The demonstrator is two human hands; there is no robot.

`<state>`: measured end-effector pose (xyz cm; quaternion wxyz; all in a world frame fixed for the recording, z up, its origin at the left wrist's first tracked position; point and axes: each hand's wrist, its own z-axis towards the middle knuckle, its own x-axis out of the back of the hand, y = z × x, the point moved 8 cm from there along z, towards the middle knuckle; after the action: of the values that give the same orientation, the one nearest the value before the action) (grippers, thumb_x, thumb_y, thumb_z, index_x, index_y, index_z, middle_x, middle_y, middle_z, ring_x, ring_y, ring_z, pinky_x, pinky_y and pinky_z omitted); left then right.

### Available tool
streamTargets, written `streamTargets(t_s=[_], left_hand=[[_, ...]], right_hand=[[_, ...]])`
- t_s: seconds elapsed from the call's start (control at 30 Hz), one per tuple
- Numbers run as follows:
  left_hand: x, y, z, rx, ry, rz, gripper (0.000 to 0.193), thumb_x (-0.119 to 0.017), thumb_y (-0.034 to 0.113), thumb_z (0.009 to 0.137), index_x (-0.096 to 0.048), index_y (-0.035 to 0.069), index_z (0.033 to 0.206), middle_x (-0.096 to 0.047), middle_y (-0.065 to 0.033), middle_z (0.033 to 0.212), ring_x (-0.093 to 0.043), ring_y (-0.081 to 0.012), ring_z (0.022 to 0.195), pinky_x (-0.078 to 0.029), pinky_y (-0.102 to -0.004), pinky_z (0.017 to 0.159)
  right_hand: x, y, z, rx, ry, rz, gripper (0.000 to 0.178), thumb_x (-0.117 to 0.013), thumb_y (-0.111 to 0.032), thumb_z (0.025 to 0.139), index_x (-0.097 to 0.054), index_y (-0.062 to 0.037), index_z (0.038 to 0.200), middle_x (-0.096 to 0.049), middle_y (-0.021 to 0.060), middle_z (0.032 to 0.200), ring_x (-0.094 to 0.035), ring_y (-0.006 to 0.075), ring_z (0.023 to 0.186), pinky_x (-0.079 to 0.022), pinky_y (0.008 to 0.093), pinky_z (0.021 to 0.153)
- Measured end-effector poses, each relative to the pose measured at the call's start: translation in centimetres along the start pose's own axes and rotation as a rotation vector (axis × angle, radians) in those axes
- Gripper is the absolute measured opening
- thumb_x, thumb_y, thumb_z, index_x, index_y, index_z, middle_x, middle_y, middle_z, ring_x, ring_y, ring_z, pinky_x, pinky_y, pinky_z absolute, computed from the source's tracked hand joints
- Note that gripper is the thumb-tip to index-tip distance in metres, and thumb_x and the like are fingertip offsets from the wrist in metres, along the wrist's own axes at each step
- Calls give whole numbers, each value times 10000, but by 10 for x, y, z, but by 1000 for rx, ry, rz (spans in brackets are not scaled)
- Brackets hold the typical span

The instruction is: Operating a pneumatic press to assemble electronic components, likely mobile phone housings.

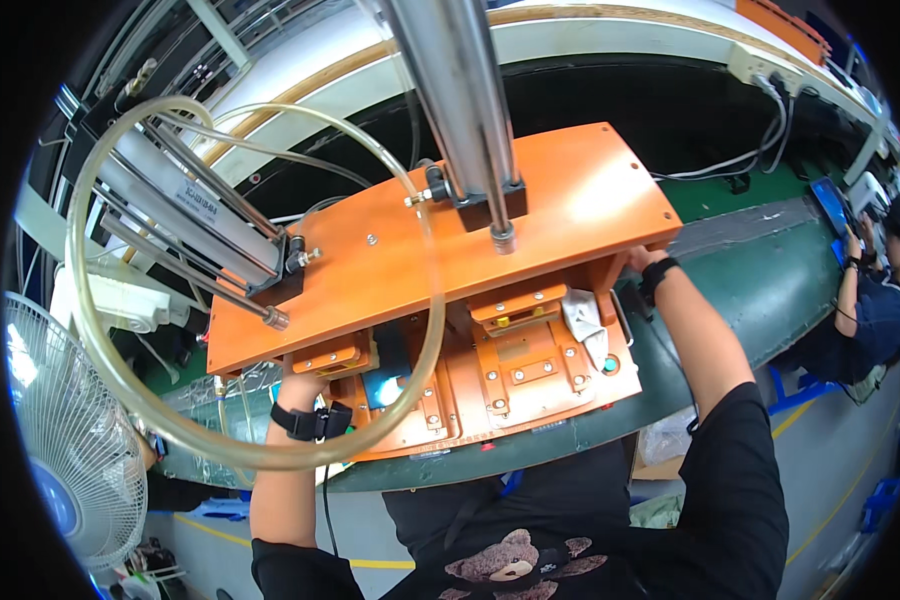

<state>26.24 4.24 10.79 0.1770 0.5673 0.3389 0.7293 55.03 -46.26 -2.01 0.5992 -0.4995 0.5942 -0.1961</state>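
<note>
An orange pneumatic press (pixel 370 270) stands in front of me, with two upright metal cylinders (pixel 450 100) on its top plate. My left hand (pixel 303 384) reaches under the left end of that plate, beside the left orange clamp block (pixel 332 357); its fingers are hidden. A dark flat glossy panel (pixel 378 378) is in the left fixture, catching a bright reflection. My right hand (pixel 642 259) is at the press's right end, by the side post, fingers tucked out of sight. Near it, a white cloth (pixel 584 326) hangs beside the right clamp block (pixel 516 308).
A clear yellowish hose (pixel 260 458) loops in front of the press. The green-topped bench (pixel 730 270) extends right, where a person (pixel 875 310) holds a blue flat device (pixel 828 205). A fan (pixel 70 440) stands at left. A power strip (pixel 763 68) with cables sits at the back right.
</note>
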Motion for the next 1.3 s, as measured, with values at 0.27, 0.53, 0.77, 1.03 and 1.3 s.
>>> streamTargets(t_s=[0.27,0.53,0.77,1.03,1.3], left_hand=[[-22,29,56,79,-46,168,390,-692,140,889,-583,69,1256,-619,-104,1257,-585,-217,1140,-477,-342,979],[-26,31,30,86,-120,296,420,-687,148,889,-556,78,1283,-592,-109,1298,-564,-227,1185,-463,-345,1008],[-36,42,33,-9,-200,325,447,-682,154,889,-533,86,1306,-569,-114,1334,-545,-237,1223,-452,-347,1034],[-54,59,40,-152,-272,323,479,-676,161,890,-507,95,1332,-542,-119,1376,-523,-248,1267,-438,-349,1063],[-43,74,-13,-203,-324,246,519,-757,231,792,-584,22,1234,-582,-207,1281,-545,-354,1203,-472,-402,976]], right_hand=[[33,0,27,17,-159,-120,485,-666,-332,916,-534,-18,1261,-644,110,1187,-624,167,1074,-515,328,919],[81,-20,49,237,169,-540,514,-686,-335,901,-530,-18,1274,-643,98,1191,-621,150,1070,-520,325,899],[93,-60,-34,307,426,-583,562,-729,-308,873,-515,-18,1305,-656,50,1100,-631,79,939,-546,275,763],[55,-26,-223,110,416,-120,193,-657,-215,937,-584,-113,1084,-639,-37,843,-602,68,654,-546,249,629],[-3,19,-336,214,327,270,372,-535,-258,960,-525,-28,1252,-652,165,1153,-665,301,988,-549,407,847]])
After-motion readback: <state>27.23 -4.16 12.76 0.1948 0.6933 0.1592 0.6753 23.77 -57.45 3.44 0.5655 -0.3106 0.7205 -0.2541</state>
